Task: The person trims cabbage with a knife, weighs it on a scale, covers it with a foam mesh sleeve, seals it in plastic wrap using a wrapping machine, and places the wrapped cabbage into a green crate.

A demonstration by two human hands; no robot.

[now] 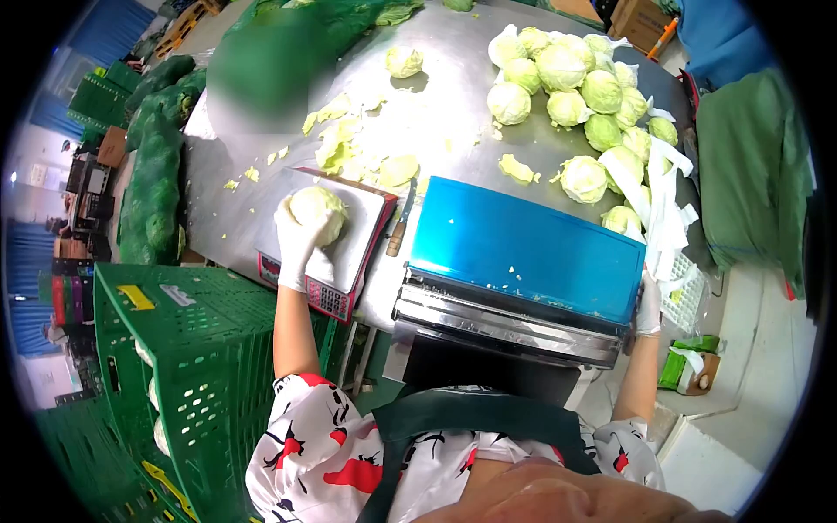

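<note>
"Cabbage (324, 209): where is it seen in the head view?"

"Over the scale (362, 220), with the grip of the left hand (299, 248) clamped around its side; whether the right hand (649, 305), by the blue-topped machine (532, 248), is closed cannot be told."

"What could go wrong?"

"If released off-centre, being round, it could be rolled onto the knife (397, 237)."

green cloth (754, 166) at right; wooden pallet (181, 30) and, seemingly, blue curtain (109, 37) at upper left.
</note>
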